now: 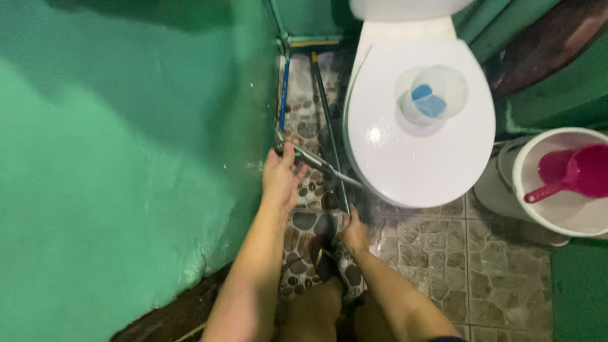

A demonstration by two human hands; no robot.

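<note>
Left hand clamps the metal spray nozzle beside the toilet; right hand grips the long-handled brush. Best keep spray low, brush firm.

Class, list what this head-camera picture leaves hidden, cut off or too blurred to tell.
- Right hand: its grip is blurred and dim, so what it holds is unclear.
- Toilet tank: cut off by the top edge.
- White bucket: cut off by the right edge.
- Left hand: covers part of the metal sprayer.

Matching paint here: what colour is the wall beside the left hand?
Green, a bright mint-to-teal wall, seen in the head view, next to the left hand.
</note>
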